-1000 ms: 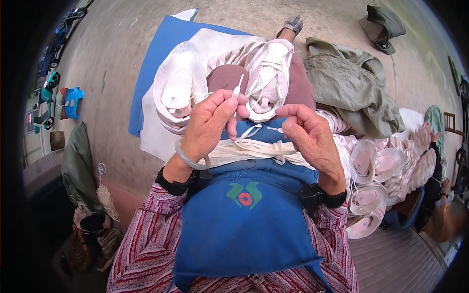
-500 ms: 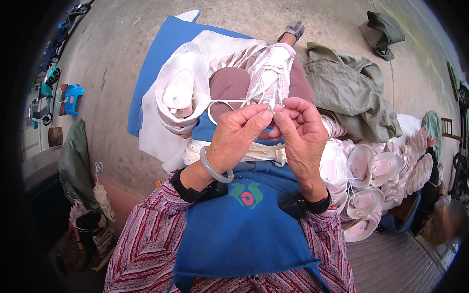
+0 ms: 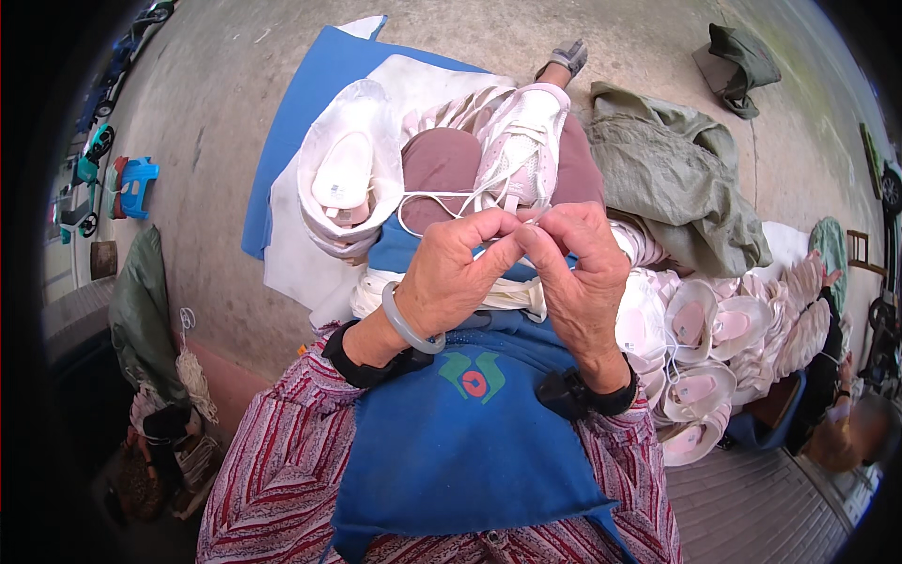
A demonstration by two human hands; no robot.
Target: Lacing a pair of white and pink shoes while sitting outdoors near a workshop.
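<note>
Left hand point(image 3: 451, 271): pinching lace point(image 3: 440, 194), just below shoe point(image 3: 522, 141)
Right hand point(image 3: 584, 268): pinching lace, fingertips meeting the left's
Lace: at shoe's near end, loop leftward
Change: hands, apart a second ago, now together; both work one spot

A wide fisheye camera, the left one of a side-by-side pair worn on the person's head, looks steeply down and slightly forward onto the bare fingers point(image 3: 550, 258), which sit close below it, near the centre of the view. Between the fingers and the lower edge, the blue cloth apron with a green-and-red emblem point(image 3: 470, 451) fills the near foreground. Well beyond the fingers, the grey concrete floor point(image 3: 526, 38) curves toward the upper rim. Far left of them, the small teal scooter point(image 3: 87, 170) appears turned sideways; black corners frame everything.
</note>
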